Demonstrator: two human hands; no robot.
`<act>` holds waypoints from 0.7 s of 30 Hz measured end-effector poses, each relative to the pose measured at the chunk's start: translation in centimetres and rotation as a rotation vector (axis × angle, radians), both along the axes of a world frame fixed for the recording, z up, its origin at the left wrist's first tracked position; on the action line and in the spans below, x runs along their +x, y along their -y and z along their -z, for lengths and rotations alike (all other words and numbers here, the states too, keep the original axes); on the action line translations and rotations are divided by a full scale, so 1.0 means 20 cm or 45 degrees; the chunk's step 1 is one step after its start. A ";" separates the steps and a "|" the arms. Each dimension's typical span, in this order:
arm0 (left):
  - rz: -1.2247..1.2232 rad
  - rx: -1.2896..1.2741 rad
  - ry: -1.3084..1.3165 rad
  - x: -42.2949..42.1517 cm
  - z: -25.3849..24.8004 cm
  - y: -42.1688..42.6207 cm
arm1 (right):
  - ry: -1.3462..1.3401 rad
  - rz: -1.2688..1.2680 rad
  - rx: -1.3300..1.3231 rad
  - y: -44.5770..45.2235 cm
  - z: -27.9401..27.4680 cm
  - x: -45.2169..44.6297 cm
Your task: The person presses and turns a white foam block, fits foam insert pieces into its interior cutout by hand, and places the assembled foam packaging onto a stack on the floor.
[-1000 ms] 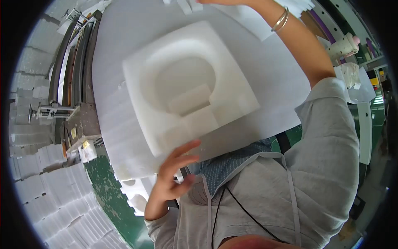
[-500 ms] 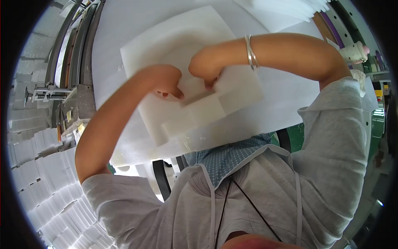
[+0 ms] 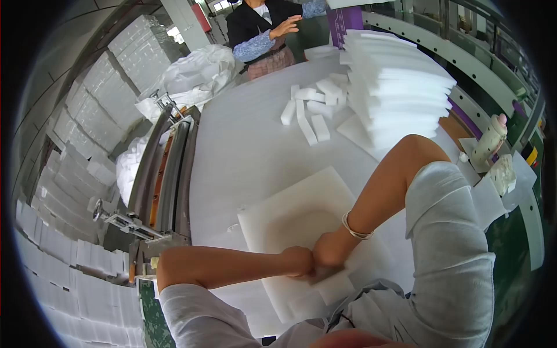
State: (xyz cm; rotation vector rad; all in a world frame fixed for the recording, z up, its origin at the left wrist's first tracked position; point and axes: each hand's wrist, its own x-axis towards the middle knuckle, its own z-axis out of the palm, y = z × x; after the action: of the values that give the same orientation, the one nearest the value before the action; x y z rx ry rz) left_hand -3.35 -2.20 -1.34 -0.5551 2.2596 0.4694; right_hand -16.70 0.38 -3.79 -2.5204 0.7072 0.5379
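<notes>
A white foam sheet (image 3: 290, 209) lies tilted on the table before me. My left hand (image 3: 298, 262) is closed in a fist low over its near half. Right beside it, my right hand (image 3: 329, 250), below a silver bangle, is also closed, its knuckles against the left one. Both hands press down by a cut edge in the foam. Their fingertips are turned under, so whatever they may grip is hidden. Smaller foam blocks (image 3: 336, 287) sit at the sheet's near edge, just below my hands.
Farther back on the white table (image 3: 232, 151) are loose foam strips (image 3: 304, 122) and a tall stack of foam sheets (image 3: 394, 87). A roller machine (image 3: 168, 180) borders the left side. A white bottle (image 3: 490, 139) stands at right. Another person (image 3: 264, 35) stands at the far end.
My view has tilted up, showing the far table and the other person. My hands have come together from apart, near the foam's near edge. Both remain closed.
</notes>
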 end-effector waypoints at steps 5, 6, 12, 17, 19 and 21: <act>0.044 -0.032 -0.034 0.03 0.07 0.01 | 0.021 -0.046 -0.008 -0.03 -0.05 0.01; 0.100 -0.054 -0.016 0.02 0.04 0.00 | 0.025 -0.024 -0.024 -0.04 -0.07 0.01; 0.043 -0.105 -0.144 0.03 -0.25 -0.03 | -0.149 0.316 0.392 0.10 -0.12 -0.10; -0.399 0.769 0.332 -0.05 -0.18 0.05 | -0.310 0.690 1.335 0.06 -0.25 -0.02; -0.450 0.928 0.422 -0.07 -0.08 0.04 | -0.355 0.795 1.401 0.08 -0.12 -0.02; -0.537 1.028 0.506 -0.08 0.05 0.05 | -0.286 0.887 1.378 0.08 -0.06 -0.01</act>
State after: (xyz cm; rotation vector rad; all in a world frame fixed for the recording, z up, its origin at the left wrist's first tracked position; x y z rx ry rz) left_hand -4.97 -3.17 -2.30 -0.6150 1.3990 1.2753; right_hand -16.91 -1.16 -2.62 -1.1379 0.9584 0.6856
